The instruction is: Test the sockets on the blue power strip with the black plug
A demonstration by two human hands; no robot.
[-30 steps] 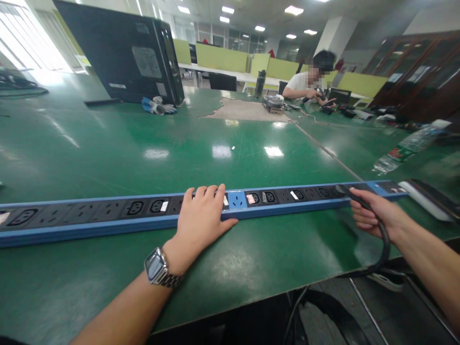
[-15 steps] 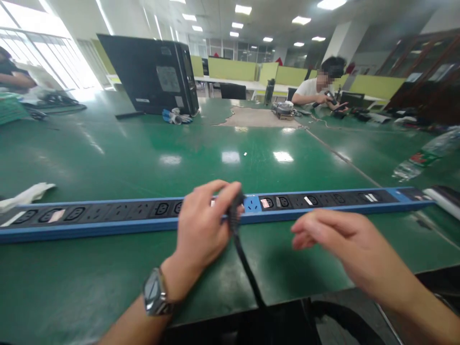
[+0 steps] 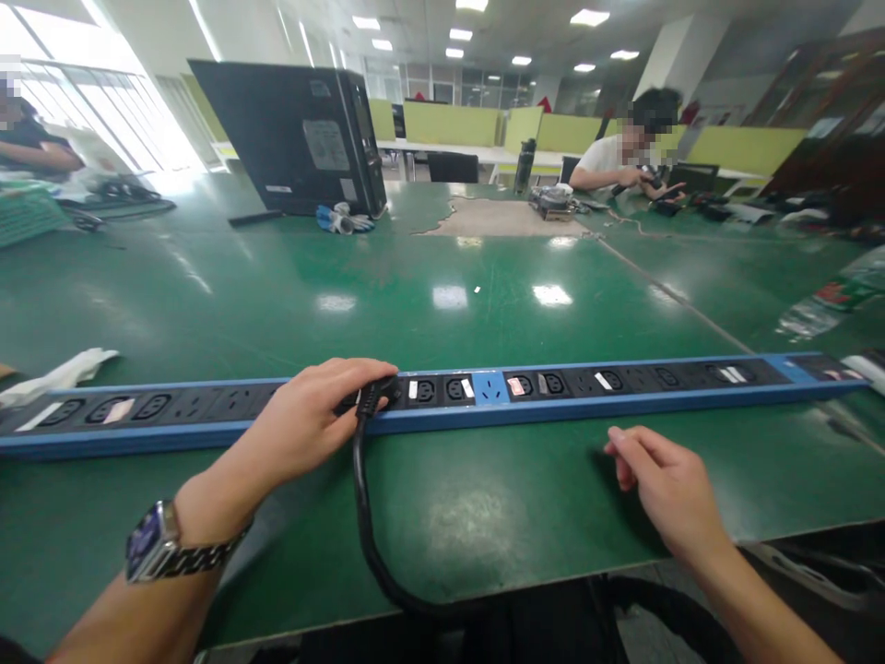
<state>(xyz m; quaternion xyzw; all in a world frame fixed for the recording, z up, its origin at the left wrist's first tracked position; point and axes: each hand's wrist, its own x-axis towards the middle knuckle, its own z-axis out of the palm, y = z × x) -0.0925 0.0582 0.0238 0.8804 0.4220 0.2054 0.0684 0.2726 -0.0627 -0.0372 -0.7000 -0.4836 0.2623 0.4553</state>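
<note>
A long blue and black power strip (image 3: 489,387) lies across the green table, with rows of sockets on its top face. My left hand (image 3: 311,410), a watch on its wrist, is closed around a black power plug (image 3: 373,395) at the strip's sockets, left of the blue socket. Whether the plug sits inside a socket is hidden by my fingers. From the plug a thick black cord (image 3: 366,526) curves down over the table's front edge. My right hand (image 3: 664,480) hovers in front of the strip's right half, fingers curled together with nothing visible in them.
A black computer case (image 3: 297,138) stands at the back left, with gloves (image 3: 342,219) beside it. A plastic bottle (image 3: 830,300) lies at the right. White cloth (image 3: 65,373) rests by the strip's left end. Another person (image 3: 629,152) sits across the table, and one more at far left.
My left hand has moved left along the strip with the plug and lowered it to the sockets. My right hand has drawn slightly right, away from the strip.
</note>
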